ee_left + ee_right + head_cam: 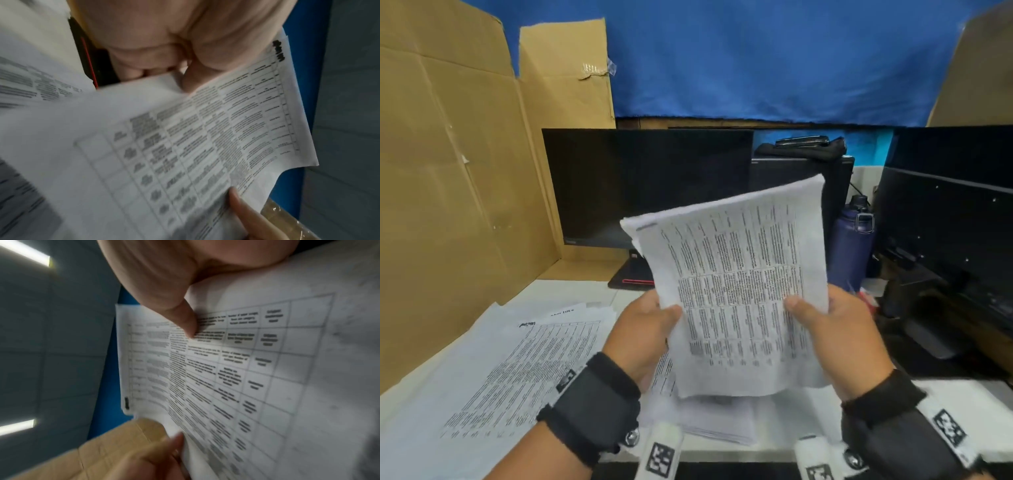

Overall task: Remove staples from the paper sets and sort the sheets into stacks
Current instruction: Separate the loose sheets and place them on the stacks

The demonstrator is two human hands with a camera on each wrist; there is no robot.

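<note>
A thick set of printed sheets [736, 284] with table text stands raised above the desk, tilted toward me. My left hand [650, 329] grips its left edge, thumb on the front. My right hand [828, 325] grips the right edge, thumb pressed on the print. In the left wrist view the printed page [185, 146] fills the frame, with the left thumb [189, 78] on it. The right wrist view shows the page [236, 369] under the right thumb [185, 318]. No staple shows in these blurred views.
Loose printed sheets [517, 363] lie spread on the white desk [571, 291] at the left, and a smaller stack [715, 421] lies under the held set. A dark monitor [647, 185] stands behind, a cardboard wall [448, 171] at left, a blue bottle [852, 246] and black equipment [945, 222] at right.
</note>
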